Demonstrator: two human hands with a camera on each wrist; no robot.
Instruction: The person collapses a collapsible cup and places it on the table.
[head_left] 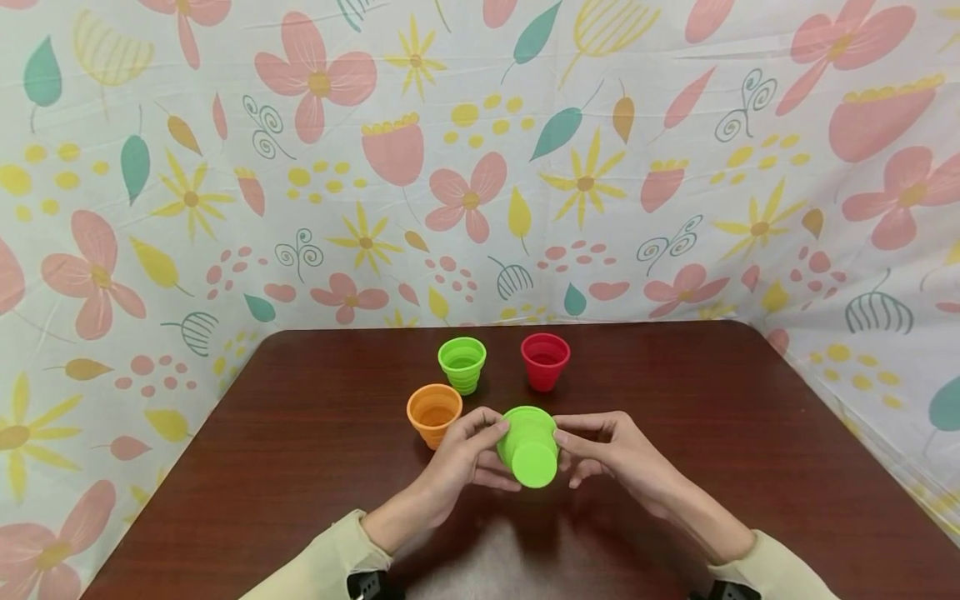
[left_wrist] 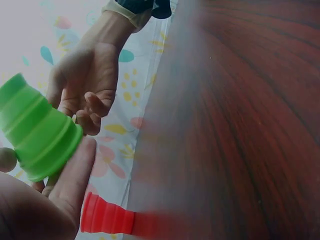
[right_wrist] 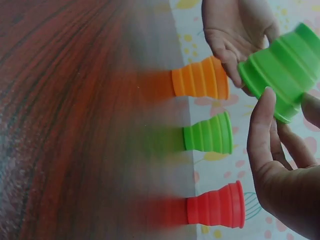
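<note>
While both hands steady it from opposite sides, the upturned green cup (head_left: pixel 531 446) is held above the bench (head_left: pixel 712 400), nearer the person than the red cup (head_left: pixel 543 373), with its base tipped toward the person and its mouth facing away. The left hand (head_left: pixel 455 467) and the right hand (head_left: pixel 632 458) each pinch it near its wide rim, thumb against fingers.

Its stepped, matt wall suggests soft, collapsible silicone: probably light, grippy and hard to break, but likely to buckle if squeezed midway or pushed end to end. The thicker-looking rim seems the best hold, with light pressure.

Left of the red cup stands another green cup (head_left: pixel 462 368); left of it and nearer the person is an orange cup (head_left: pixel 434 421), close by the left hand and easily knocked. The bench's far edge runs beyond the red cup, before the patterned cloth (head_left: pixel 480 108); the widest room for moving lies to its right.
</note>
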